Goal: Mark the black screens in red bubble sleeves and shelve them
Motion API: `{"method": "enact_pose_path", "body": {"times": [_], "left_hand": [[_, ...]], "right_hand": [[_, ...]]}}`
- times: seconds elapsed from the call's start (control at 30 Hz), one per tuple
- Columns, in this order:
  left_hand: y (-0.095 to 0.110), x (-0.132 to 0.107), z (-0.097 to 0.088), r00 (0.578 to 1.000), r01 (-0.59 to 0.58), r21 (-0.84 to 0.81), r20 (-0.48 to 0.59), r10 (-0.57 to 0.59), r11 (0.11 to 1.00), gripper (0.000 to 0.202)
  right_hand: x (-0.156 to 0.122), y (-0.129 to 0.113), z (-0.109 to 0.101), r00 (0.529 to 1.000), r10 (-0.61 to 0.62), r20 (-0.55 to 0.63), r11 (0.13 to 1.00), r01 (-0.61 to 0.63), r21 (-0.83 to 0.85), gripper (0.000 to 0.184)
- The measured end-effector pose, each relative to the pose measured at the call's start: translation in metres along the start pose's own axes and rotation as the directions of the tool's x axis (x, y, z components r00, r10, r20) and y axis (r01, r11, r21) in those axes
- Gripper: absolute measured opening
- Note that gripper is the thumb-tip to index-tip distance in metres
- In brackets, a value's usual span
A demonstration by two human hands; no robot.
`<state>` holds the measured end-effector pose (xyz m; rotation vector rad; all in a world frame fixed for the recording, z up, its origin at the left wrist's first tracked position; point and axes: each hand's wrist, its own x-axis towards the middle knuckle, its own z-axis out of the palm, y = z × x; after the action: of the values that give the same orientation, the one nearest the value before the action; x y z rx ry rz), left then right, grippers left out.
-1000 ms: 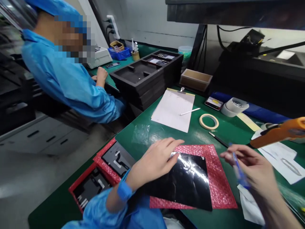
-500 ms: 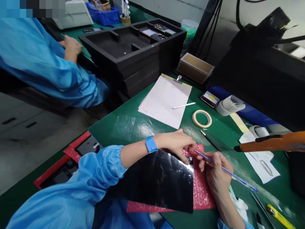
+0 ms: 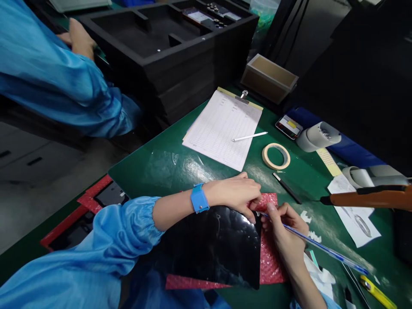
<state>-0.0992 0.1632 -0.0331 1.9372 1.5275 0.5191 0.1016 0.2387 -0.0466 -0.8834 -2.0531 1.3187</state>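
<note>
A glossy black panel [image 3: 212, 249] lies across red bubble wrap [image 3: 272, 262] at the near edge of the table. My left hand [image 3: 240, 193], with a blue band [image 3: 199, 198] on the wrist, grips the panel's far right corner. Its thumb presses on the shiny face and its other fingers curl over the edge. In my right hand [image 3: 288, 229] is a blue ballpoint pen [image 3: 325, 249], pinched near the tip. The pen's tip is at the same corner, close to my left thumb; whether it touches the panel is hidden by the fingers.
Beyond the panel lie a clipboard with paper [image 3: 223, 128], a white pen [image 3: 249, 136], a tape roll [image 3: 276, 156] and a black stick tool [image 3: 286, 187]. An orange tool [image 3: 370, 198] juts in from the right. A yellow cutter [image 3: 378, 292] lies near. A co-worker's sleeve [image 3: 64, 81] is at left.
My right hand has brought the pen tip down and left to the panel's corner, and the pen tilts a little differently. My left hand stays on the panel. The camera view has shifted slightly.
</note>
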Motion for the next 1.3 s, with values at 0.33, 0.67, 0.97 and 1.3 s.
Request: {"method": "enact_pose_path", "body": {"times": [0.33, 0.67, 0.97, 1.3], "left_hand": [[0.0000, 0.0012, 0.0009, 1.000, 0.017, -0.013, -0.010, -0.017, 1.000, 0.047], [0.0005, -0.0008, 0.0001, 1.000, 0.009, -0.023, -0.012, -0.010, 1.000, 0.044], [0.0049, 0.0013, -0.0036, 0.998, 0.039, 0.026, 0.041, -0.040, 0.999, 0.047], [0.0036, 0.0008, -0.0037, 0.997, 0.039, 0.049, 0.059, -0.042, 0.998, 0.046]], "right_hand": [[0.0006, 0.0022, 0.0016, 0.991, -0.117, -0.065, 0.990, 0.111, -0.090, 0.039], [-0.0003, 0.0023, -0.0008, 0.992, -0.121, -0.045, 0.984, 0.114, -0.138, 0.038], [-0.0020, 0.0060, -0.0004, 0.992, -0.125, -0.033, 0.984, 0.119, -0.130, 0.040], [-0.0020, 0.0082, -0.0015, 0.989, -0.142, -0.036, 0.983, 0.137, -0.121, 0.040]]}}
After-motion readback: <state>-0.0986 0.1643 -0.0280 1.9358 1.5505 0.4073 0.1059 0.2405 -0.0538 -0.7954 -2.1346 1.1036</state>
